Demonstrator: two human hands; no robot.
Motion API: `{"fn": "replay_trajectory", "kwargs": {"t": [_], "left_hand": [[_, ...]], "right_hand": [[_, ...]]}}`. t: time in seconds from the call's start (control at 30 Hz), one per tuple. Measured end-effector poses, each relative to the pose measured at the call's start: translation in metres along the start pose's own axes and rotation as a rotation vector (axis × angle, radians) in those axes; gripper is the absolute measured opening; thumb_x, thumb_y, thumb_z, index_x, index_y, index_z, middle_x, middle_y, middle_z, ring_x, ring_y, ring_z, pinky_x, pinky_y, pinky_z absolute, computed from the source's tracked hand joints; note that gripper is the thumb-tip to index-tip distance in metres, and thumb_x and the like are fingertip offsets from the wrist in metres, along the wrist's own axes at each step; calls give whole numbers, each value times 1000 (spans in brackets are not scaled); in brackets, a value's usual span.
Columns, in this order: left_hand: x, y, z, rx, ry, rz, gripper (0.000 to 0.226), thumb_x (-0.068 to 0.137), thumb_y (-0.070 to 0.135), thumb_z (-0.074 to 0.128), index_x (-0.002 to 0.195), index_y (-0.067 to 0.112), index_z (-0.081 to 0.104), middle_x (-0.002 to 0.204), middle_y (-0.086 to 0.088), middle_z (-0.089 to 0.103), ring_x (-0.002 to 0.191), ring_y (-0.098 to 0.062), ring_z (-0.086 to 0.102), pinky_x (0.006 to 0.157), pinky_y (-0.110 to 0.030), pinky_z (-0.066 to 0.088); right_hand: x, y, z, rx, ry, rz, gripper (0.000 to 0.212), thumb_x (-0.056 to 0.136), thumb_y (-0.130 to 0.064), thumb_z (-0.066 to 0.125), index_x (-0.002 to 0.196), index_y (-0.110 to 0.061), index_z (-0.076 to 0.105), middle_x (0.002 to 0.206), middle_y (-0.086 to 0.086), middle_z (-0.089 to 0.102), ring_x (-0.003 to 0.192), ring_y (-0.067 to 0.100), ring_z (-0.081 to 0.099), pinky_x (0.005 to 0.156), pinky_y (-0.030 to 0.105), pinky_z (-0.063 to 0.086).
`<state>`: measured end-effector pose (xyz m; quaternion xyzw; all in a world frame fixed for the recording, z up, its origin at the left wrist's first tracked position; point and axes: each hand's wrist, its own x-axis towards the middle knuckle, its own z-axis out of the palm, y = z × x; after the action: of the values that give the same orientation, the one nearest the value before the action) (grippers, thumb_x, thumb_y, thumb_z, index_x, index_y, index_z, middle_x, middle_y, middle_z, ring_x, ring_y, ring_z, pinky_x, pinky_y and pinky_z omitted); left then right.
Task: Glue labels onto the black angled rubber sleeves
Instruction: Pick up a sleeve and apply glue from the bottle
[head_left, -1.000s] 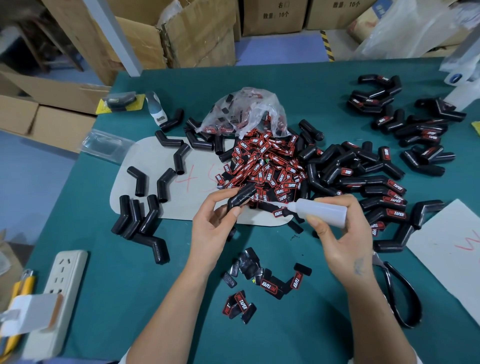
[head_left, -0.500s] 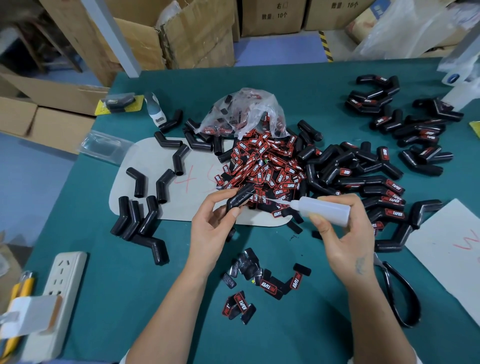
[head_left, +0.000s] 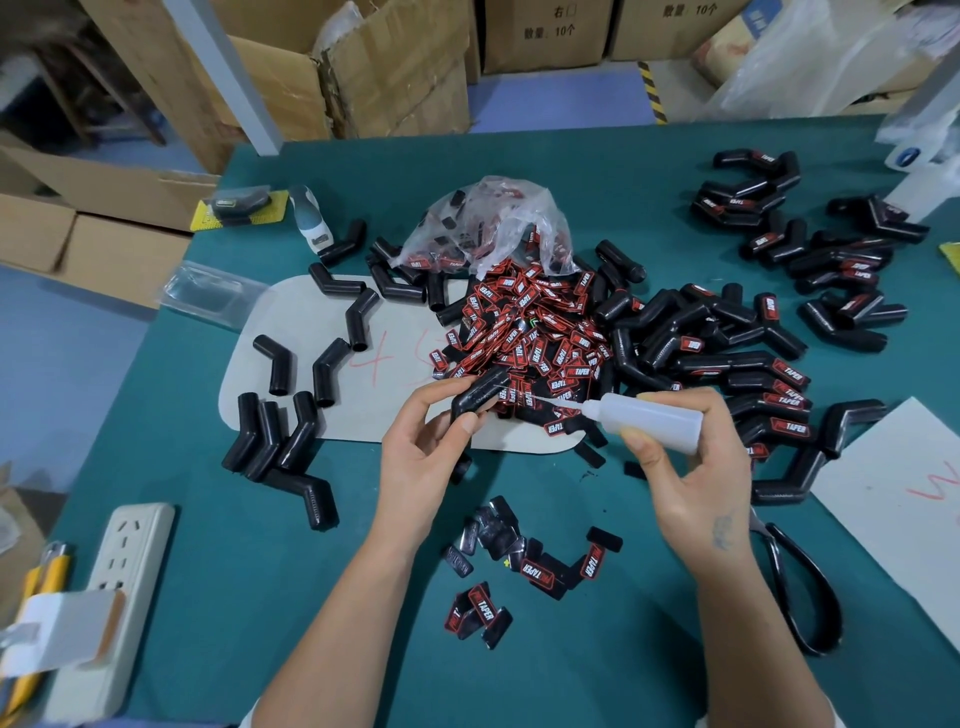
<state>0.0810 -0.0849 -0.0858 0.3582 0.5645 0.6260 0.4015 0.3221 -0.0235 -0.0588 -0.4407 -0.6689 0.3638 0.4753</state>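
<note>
Head view: the left hand (head_left: 423, 447) pinches a black angled sleeve (head_left: 480, 391) just above its fingertips. The right hand (head_left: 691, 467) grips the glue bottle (head_left: 649, 418), whose needle tip has crept leftward from a second ago and now nearly meets the sleeve; gluing looks imminent. The sleeve's long axis runs lower-left to upper-right, its free end pointing toward the label pile (head_left: 524, 322).

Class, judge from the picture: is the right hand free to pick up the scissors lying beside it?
Probably not yet. The right hand grips the glue bottle, aimed at the sleeve in the left hand. The scissors lie uncovered beside its wrist.
</note>
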Motion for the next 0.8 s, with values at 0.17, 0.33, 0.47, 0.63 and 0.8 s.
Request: {"fn": "replay_trajectory", "kwargs": {"t": [0.17, 0.33, 0.47, 0.63, 0.8], "left_hand": [[0, -1, -1, -9, -2, 3, 29, 98, 23, 72, 127, 23, 70, 131, -7, 73, 119, -29, 73, 107, -38, 55], [0, 0, 0, -3, 0, 13, 28, 98, 21, 71, 126, 23, 70, 131, -8, 73, 119, -28, 72, 108, -41, 54], [0, 2, 1, -6, 10, 15, 28, 96, 22, 71, 124, 25, 71, 131, -9, 73, 119, -29, 72, 109, -41, 54], [1, 1, 1, -10, 21, 24, 28, 95, 23, 72, 122, 28, 72, 131, -10, 72, 119, -30, 72, 110, -44, 53], [1, -3, 0, -37, 5, 19, 28, 98, 13, 69, 125, 22, 71, 131, -10, 73, 120, -33, 72, 110, -46, 53]], "right_hand": [[-1, -1, 2, 4, -24, -1, 22, 96, -45, 67, 114, -51, 57, 111, -19, 64, 105, 15, 65, 85, 18, 48], [1, 0, -1, 7, 5, 1, 21, 96, -44, 67, 113, -51, 57, 110, -20, 64, 104, 13, 65, 84, 19, 48], [-2, -1, 1, 0, -29, 2, 21, 96, -45, 67, 114, -49, 58, 110, -17, 64, 105, 17, 65, 84, 20, 49], [1, -1, 0, 12, 2, 6, 21, 96, -44, 67, 113, -51, 58, 110, -21, 63, 104, 12, 64, 84, 19, 49], [0, 0, 0, -5, -6, -3, 20, 96, -44, 67, 114, -50, 58, 110, -20, 63, 105, 13, 64, 85, 15, 46]]}}
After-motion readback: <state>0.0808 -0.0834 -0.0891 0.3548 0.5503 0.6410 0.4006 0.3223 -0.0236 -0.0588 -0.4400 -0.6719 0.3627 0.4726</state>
